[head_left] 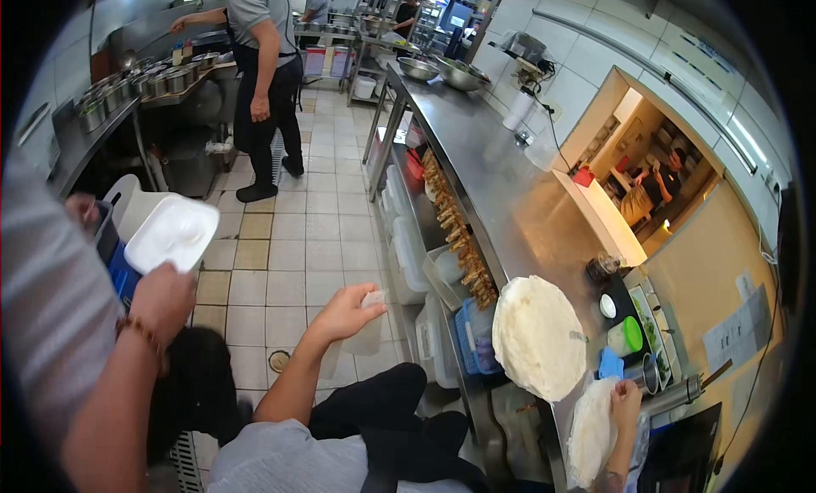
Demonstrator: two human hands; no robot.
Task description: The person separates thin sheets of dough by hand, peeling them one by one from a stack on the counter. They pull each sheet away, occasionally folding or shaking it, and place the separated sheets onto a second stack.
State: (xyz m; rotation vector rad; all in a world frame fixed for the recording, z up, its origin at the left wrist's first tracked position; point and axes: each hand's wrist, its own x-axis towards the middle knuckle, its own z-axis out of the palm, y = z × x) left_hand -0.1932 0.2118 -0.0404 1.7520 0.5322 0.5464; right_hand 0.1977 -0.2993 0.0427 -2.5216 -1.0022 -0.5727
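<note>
My left hand is out over the floor, its fingers closed on a thin, see-through plastic piece that hangs down from them. On the steel counter, my right hand has its fingertips pinched together at the edge of a pale flatbread. Just beyond it lies a large round stack of flatbread, reaching over the counter's front edge. A blue cloth or wrapper sits close to my right fingers.
At left, a co-worker's hand holds a white foam tray. Another person stands farther down the aisle. Along the counter are a green-rimmed tub, a dark jar and metal bowls. Plastic bins fill the shelf below.
</note>
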